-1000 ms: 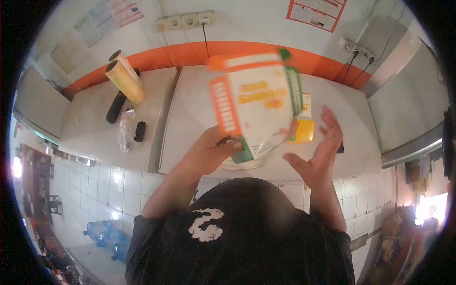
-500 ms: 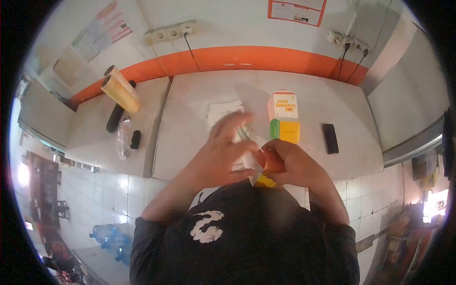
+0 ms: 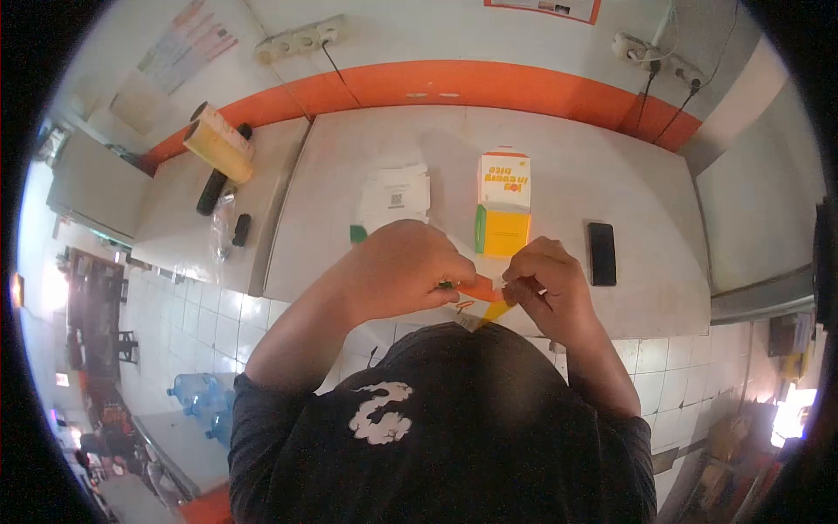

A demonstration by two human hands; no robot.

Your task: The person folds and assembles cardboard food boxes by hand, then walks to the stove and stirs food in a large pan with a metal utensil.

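Close to my body, at the near table edge, my left hand (image 3: 403,269) and my right hand (image 3: 550,284) both grip a small paper carton (image 3: 480,286). Its orange, yellow and white panels show between my fingers. The left fingers pinch one side and the right fingers pinch the other; my left hand covers part of it. Beyond my right hand stands a folded box (image 3: 504,230) with a yellow front, a green side and its white printed lid raised. Flat white cartons (image 3: 395,194) lie beyond my left hand, one showing a QR-like square and a green corner.
A black phone (image 3: 602,254) lies right of the box. On the left-hand table are wrap rolls (image 3: 218,155), a crumpled clear plastic piece (image 3: 224,231) and a small black object (image 3: 242,230). Blue water jugs (image 3: 199,393) stand lower left. Sockets with plugged cables line the wall.
My left hand was blurred with fingers spread; now its fingers are closed on the carton's side. The carton's orange panel has turned more into view. The camera view has shifted slightly.
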